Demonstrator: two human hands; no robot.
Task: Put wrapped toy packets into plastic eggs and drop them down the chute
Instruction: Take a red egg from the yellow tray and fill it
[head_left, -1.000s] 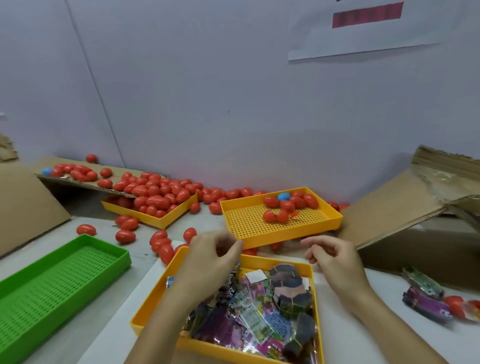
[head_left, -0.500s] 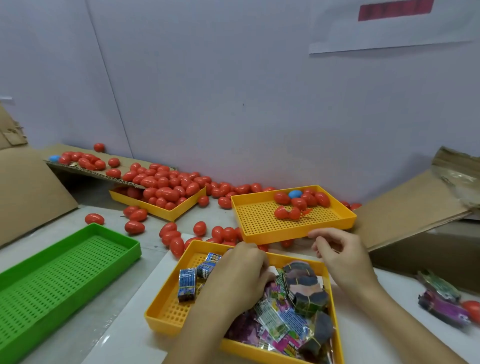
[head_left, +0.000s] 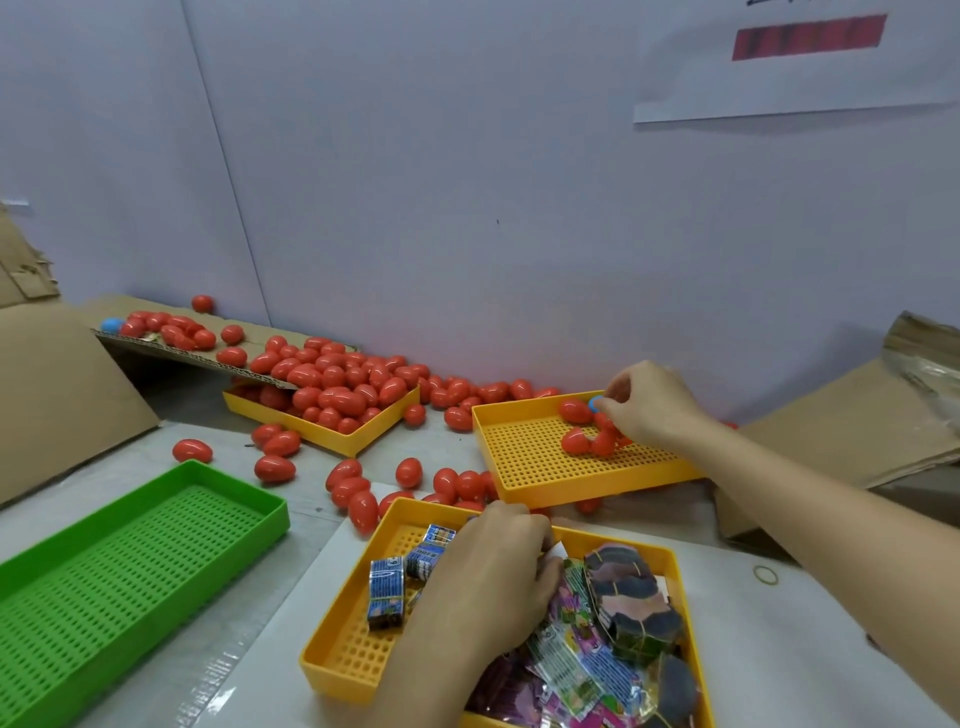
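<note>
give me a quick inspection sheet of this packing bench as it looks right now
surface: pale table, partly covered by trays and loose eggs.
job's things: near yellow tray holds wrapped toy packets; far yellow tray holds a few red eggs and a blue egg; left yellow tray is heaped with red eggs under a cardboard ramp.
clutter: loose red eggs on the table; rubber band; green tray.
grippers: left hand is down among the packets, grip hidden; right hand pinches at the blue egg.
cables: nothing seen.
surroundings: pale wall with a paper sign; cardboard on the right.
</note>
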